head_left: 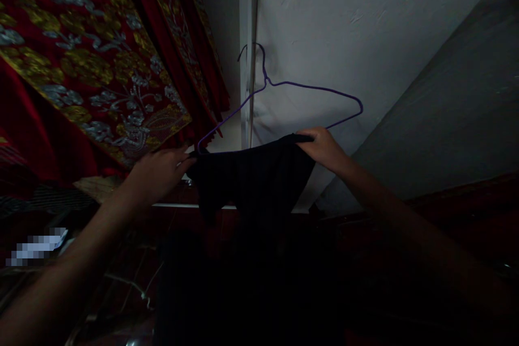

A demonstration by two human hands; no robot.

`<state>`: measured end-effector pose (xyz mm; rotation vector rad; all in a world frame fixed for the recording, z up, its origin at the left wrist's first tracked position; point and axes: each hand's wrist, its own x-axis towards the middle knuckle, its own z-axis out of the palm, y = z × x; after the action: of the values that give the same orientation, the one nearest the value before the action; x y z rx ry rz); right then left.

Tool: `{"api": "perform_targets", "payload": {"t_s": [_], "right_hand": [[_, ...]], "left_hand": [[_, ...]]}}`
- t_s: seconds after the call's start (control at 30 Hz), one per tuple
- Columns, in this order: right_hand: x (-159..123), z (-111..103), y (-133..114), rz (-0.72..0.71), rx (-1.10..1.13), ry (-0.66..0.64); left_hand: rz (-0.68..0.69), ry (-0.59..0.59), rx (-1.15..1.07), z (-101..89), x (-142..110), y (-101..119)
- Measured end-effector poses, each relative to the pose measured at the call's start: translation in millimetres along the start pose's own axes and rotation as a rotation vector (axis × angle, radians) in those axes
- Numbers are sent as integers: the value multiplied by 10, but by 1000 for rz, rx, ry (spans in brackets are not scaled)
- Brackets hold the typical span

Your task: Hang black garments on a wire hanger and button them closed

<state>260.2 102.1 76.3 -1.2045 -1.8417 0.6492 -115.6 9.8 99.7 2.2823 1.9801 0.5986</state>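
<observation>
A thin purple wire hanger (312,88) hangs by its hook from a white upright frame (247,21) against the pale wall. A black garment (253,175) is draped over the hanger's lower bar and drops into the dark below. My left hand (160,173) pinches the garment's left end at the hanger's left corner, fingers closed. My right hand (322,146) grips the garment's upper right edge just under the hanger's right arm, fingers curled round the cloth.
Red curtains (89,48) with gold and silver flower patterns hang at the left, close to my left hand. A grey wall (458,102) slopes away at the right. Dark wooden furniture (446,211) fills the lower part of the view.
</observation>
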Motion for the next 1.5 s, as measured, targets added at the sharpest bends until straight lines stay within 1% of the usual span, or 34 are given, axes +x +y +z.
{"api": "perform_targets", "payload": {"t_s": [0.07,0.13,0.2,0.27,0.4,0.47,0.53,0.6,0.7,0.8,0.87,0.9,0.97,1.03,1.17,1.27,1.37,1.43,1.5], "right_hand": [[-9,-12,-22,32,31,-26],[-15,-17,-31,45,56,-22],[-19,-16,-25,38,90,2],[-26,-6,-16,45,139,14],[-56,63,-35,95,210,-30],[-80,132,-60,111,228,-53],[-107,210,-81,111,244,-61],[-131,271,-93,92,244,-64],[-142,272,-92,66,212,-76],[-128,163,-76,-8,139,-85],[-136,71,-53,-78,76,-55],[-151,29,-37,-89,52,-23],[-206,-39,1,-50,44,48],[-276,-96,39,7,86,106],[-332,-241,86,20,189,128],[-219,-390,114,22,222,195],[-7,-523,156,102,200,283],[129,-588,179,161,168,258],[219,-638,193,154,132,168]], "left_hand": [[-21,-6,131,-36,20,50],[-13,-15,186,-61,38,110],[27,21,122,-80,55,174],[78,95,17,-102,70,242],[111,265,-115,-159,138,388],[115,317,-134,-185,223,461],[131,329,-141,-197,344,526],[172,306,-152,-188,482,579],[270,252,-209,-141,654,631],[358,217,-277,-86,737,643],[364,196,-269,-58,754,624],[356,190,-249,-48,758,607],[341,187,-211,-36,765,562],[342,193,-204,-36,776,518],[342,173,-231,-48,792,483],[349,161,-254,-53,787,509],[358,153,-261,-66,786,547],[362,145,-242,-83,794,546],[369,174,-221,-91,800,498]]}}
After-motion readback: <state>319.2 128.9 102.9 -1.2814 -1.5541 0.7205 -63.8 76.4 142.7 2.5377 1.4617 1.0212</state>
